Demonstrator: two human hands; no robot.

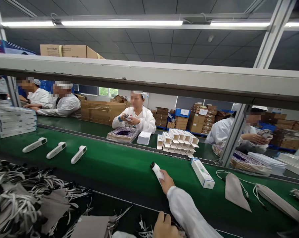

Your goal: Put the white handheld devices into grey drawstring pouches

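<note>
A: Right hand [167,181]?

B: Reached out over the green belt [119,165], fingers closed round a white handheld device [156,171]. Dark tip points far-left, the device lies low on the belt or just above it, can't tell which. White sleeve [189,211] runs back to the near edge.

A: Left hand [164,228]?

B: Bottom edge, near side, just left of the sleeve. Fingers curled, resting among the corded grey pouches [90,226]. Whether it grips anything, cannot tell, mostly cut off.

A: What's round the held device?

B: To its right, near, a white retail box [202,173] lying flat on the belt. Further right, two grey drawstring pouches [235,191] flat on the belt, cords loose. Far left on the belt, three more white devices [56,150] in a row, well apart from the hand.

A: Near left?

B: Big heap of grey pouches with white cords [27,198], tangled.

A: Far side?

B: Second belt lane. An opposite worker [137,117] in white coat and cap, hands up holding something small. In front of that person a tray of dark items [122,134], a stack of white leaflets [144,138], then a cluster of open white cartons [178,140]. Another worker at right [224,130], partly behind a frame post [235,135]. Two more people far left [54,100]. Stacked white boxes [13,120] at left edge. Brown cartons [102,110] in the background.
</note>
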